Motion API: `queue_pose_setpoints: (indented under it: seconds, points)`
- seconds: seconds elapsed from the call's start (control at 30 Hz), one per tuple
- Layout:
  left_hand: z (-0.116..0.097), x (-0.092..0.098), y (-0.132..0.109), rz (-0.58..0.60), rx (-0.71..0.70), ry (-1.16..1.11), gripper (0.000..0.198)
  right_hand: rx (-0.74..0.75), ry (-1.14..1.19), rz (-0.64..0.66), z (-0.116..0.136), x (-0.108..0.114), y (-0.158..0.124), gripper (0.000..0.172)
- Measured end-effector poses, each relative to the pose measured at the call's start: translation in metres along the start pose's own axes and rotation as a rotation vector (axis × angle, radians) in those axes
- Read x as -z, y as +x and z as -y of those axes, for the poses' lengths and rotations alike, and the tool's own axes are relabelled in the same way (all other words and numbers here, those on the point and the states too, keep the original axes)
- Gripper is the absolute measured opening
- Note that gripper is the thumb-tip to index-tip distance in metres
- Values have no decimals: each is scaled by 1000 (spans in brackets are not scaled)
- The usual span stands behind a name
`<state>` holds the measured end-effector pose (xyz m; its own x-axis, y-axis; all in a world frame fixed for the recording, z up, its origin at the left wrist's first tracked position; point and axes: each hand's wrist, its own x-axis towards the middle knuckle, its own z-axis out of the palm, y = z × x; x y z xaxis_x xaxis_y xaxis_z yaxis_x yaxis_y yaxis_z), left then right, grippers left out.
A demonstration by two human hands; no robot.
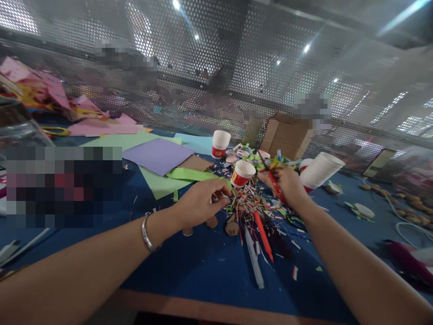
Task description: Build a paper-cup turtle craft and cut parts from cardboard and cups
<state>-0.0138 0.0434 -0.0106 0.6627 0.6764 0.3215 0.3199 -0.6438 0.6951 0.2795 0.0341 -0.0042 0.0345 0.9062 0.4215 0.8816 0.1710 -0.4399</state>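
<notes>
My left hand [204, 201], with a silver bangle on its wrist, reaches to the edge of a heap of paper scraps [248, 205]. Its fingers curl toward the thumb; whatever may be between them is hidden. A light green paper strip [189, 174] runs behind this hand. My right hand [287, 183] is closed around red-handled scissors [276, 186], whose dark blades point up and away to the left. Between the hands a white and red paper cup [243, 174] stands on the scraps. Brown cardboard pieces [232, 227] lie below my left fingertips.
A red marker [264, 237] and a grey-white marker [253, 257] lie in front. Coloured paper sheets [158, 155] spread at the left. Stacked cups [221, 143] stand behind, and a tilted cup stack [323, 170] sits beside my right hand. A cardboard box [287, 135] leans by the perforated metal panel.
</notes>
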Motion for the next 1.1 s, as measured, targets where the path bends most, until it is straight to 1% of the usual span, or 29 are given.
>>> queue_pose_setpoints:
  seconds: [0.07, 0.13, 0.23, 0.33, 0.43, 0.5, 0.57, 0.67, 0.77, 0.83, 0.93, 1.0, 1.1]
  points:
    - [1, 1, 1, -16, 28, -2, 12, 18, 59, 64, 9, -11, 2, 34]
    - [2, 2, 1, -26, 25, 0, 11, 19, 115, 101, 15, -17, 2, 34]
    - [4, 2, 0, -35, 7, -5, 10, -8, 190, 104, 20, -21, 0, 33]
    - [6, 0, 0, -62, 22, -51, 13, -63, 282, 80, 29, -18, -6, 34]
    - [10, -2, 2, -163, 62, -177, 29, -121, 404, 80, 42, -10, -15, 37]
    - [12, -4, 4, -210, 115, -329, 40, -151, 494, 92, 52, -4, -22, 39]
    - [12, -7, 6, -188, 173, -531, 46, -169, 571, 117, 60, 2, -28, 39]
    - [7, -9, 7, -130, 221, -750, 45, -181, 656, 140, 68, 8, -36, 34]
    - [0, -9, 7, -135, 257, -854, 43, -193, 729, 130, 74, 11, -40, 33]
    - [-4, -8, 6, -134, 285, -937, 47, -200, 770, 119, 77, 13, -41, 33]
    - [-7, -7, 5, -79, 308, -1027, 54, -206, 814, 110, 80, 14, -41, 34]
    - [-8, -7, 4, -58, 317, -1046, 55, -207, 833, 115, 80, 15, -41, 39]
    - [-11, -8, 3, -82, 337, -1055, 57, -209, 846, 120, 80, 15, -41, 45]
